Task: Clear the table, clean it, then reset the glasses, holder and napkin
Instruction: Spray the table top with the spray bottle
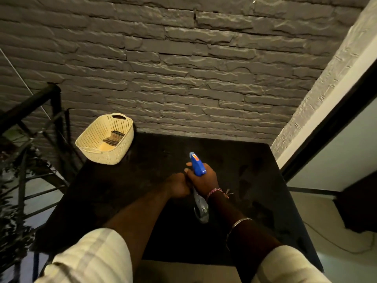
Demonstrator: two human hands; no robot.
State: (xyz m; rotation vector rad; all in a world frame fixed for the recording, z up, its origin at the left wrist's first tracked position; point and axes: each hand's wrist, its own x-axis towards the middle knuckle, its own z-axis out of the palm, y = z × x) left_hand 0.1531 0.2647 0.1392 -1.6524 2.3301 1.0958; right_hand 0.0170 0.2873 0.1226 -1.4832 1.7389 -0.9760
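- Two pale sleeves [95, 260] fill the near edge, both forearms reaching forward over the dark bench [255, 180].
- A metal bangle [240, 222] circles the right forearm; a pink thread band [217, 192] sits at that wrist.
- The right hand [204, 180] has its grip closed around the neck of a spray bottle [196, 165], blue head pointing to the far side, clear body hanging down under the wrist, above the middle of the bench.
- The left hand [177, 185] is curled just left of the bottle, touching the right hand; whether its grip holds anything I cannot tell.
- At the far left corner of the bench stands a cream basket [89, 148] with a checked cloth [113, 137] lying inside.
- Beyond the bench rises a grey stone wall [183, 58]; a black railing [30, 119] runs on the left.
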